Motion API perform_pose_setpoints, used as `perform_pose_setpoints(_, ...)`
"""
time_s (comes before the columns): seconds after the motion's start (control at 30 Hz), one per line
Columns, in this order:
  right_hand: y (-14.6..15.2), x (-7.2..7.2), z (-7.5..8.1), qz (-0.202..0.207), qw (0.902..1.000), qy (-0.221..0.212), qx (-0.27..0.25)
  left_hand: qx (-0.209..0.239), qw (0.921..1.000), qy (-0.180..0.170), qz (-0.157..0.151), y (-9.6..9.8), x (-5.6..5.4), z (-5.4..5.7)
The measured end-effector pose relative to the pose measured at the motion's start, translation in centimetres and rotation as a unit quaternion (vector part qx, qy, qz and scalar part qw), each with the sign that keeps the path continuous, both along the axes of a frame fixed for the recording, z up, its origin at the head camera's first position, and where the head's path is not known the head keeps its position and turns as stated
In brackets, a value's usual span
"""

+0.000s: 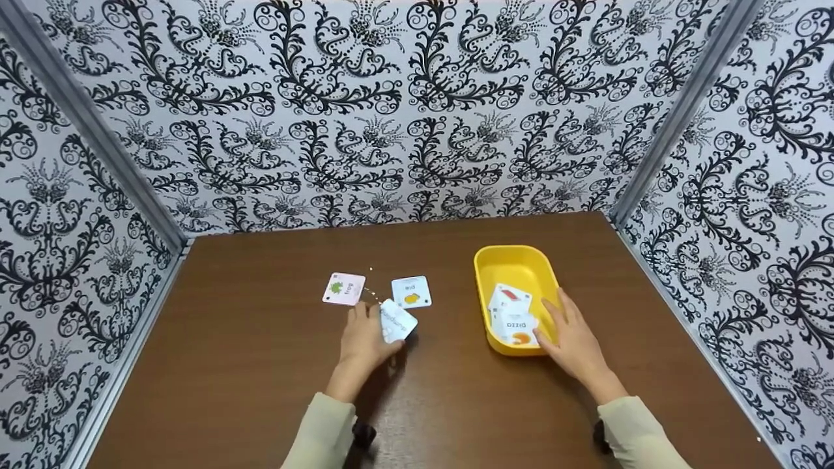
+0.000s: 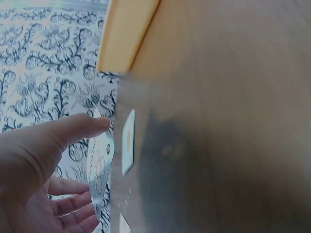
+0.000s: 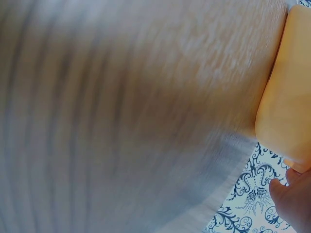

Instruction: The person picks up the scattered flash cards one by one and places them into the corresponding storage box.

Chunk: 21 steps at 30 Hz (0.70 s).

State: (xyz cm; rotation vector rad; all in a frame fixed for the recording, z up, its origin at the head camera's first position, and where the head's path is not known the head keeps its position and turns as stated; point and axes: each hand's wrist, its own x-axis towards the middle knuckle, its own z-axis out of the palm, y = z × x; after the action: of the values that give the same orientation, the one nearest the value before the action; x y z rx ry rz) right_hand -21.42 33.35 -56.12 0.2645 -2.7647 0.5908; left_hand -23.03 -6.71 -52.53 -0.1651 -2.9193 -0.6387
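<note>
My left hand (image 1: 361, 340) pinches a white picture card (image 1: 397, 320) between thumb and fingertips, raised over the table. In the left wrist view this card (image 2: 100, 162) stands on edge, with an outlined drawing on its face. Just beyond that hand lie a pink-edged frog card (image 1: 344, 288) and a pale blue pie card (image 1: 412, 292). My right hand (image 1: 576, 342) is at the right side of a yellow tray (image 1: 515, 258), thumb and fingers spread over its rim. Inside the tray, a pizza card (image 1: 515, 327) overlaps another card with a red picture (image 1: 508, 297).
The brown wooden table (image 1: 260, 365) carries all of this. Patterned black-and-white walls (image 1: 391, 130) close off the back and both sides, with metal posts (image 1: 677, 124) at the corners. Tiny white specks lie between the frog and pie cards.
</note>
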Motion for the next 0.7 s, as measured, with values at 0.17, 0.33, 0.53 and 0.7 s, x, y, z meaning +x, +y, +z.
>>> perform_pose_setpoints(0.17,0.1,-0.1,0.0,0.0,1.0,0.001,0.0,-0.002,0.9995,0.023,-0.02,1.8,-0.2,1.1)
perform_pose_setpoints(0.33,0.1,-0.1,0.0,-0.002,1.0,0.002,0.002,-0.02,0.9985,0.034,-0.038,3.8,-0.7,2.0)
perform_pose_setpoints(0.53,0.1,0.0,0.1,-0.002,0.9999,-0.01,0.0,-0.034,0.9972,0.038,-0.055,6.0,-0.9,3.3)
perform_pose_setpoints(0.7,0.0,0.1,0.2,-0.004,0.9997,-0.023,-0.002,-0.048,0.995,0.053,-0.07,7.7,-0.9,4.0)
